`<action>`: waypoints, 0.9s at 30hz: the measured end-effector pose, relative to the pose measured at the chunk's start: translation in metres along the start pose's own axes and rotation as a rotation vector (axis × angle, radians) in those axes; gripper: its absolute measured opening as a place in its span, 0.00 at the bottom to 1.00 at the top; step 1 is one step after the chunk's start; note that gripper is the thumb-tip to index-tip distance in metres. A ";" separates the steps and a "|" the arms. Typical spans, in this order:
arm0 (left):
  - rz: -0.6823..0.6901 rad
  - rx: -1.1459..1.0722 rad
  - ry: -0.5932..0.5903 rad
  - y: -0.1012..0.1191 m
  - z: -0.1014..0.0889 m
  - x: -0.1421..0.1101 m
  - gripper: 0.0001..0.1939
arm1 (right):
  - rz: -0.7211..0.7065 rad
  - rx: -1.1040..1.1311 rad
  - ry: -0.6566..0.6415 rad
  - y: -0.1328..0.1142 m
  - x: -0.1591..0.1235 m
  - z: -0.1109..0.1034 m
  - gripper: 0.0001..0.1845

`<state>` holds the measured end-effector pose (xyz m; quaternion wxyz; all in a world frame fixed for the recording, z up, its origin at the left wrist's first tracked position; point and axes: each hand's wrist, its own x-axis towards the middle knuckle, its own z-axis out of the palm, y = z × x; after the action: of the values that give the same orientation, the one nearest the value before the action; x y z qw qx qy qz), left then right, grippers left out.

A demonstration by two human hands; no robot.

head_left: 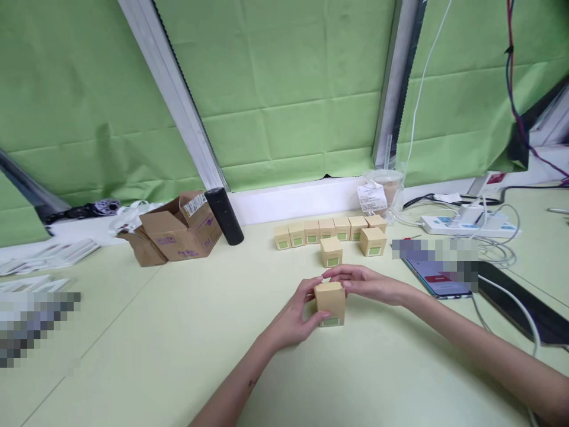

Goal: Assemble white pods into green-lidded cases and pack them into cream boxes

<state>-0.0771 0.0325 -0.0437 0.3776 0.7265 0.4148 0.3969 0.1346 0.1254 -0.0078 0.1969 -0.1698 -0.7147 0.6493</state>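
Observation:
A small tan cardboard box (331,303) with a green label low on its front stands on the table before me. My left hand (296,317) grips it from the left, thumb on the front face and fingers behind. At the box's top right back edge, the fingers of my right hand (367,284) are bent against it; their tips are partly hidden. Just beyond stand two similar boxes, one box (331,252) straight behind and another box (372,242) to the right. Farther back, several more boxes (312,232) form a row.
An open brown carton (184,234) and a black cylinder (224,216) are at the back left. A plastic-wrapped cup (386,190) stands by the wall. On the right lie a phone (433,270), a dark flat device (520,302), a power strip (471,225) and loose cables.

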 end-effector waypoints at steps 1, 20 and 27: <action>-0.005 0.005 -0.001 -0.001 0.000 0.000 0.29 | -0.008 0.006 0.034 0.005 0.002 0.001 0.26; 0.083 0.201 0.010 -0.009 -0.001 0.000 0.34 | 0.027 -0.230 0.027 -0.004 0.000 0.014 0.30; 0.049 0.190 -0.002 0.003 -0.003 0.004 0.30 | 0.056 -0.209 0.012 -0.007 -0.008 0.017 0.36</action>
<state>-0.0773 0.0356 -0.0388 0.2978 0.7693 0.4322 0.3642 0.1331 0.1062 -0.0026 0.1641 -0.2132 -0.7723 0.5754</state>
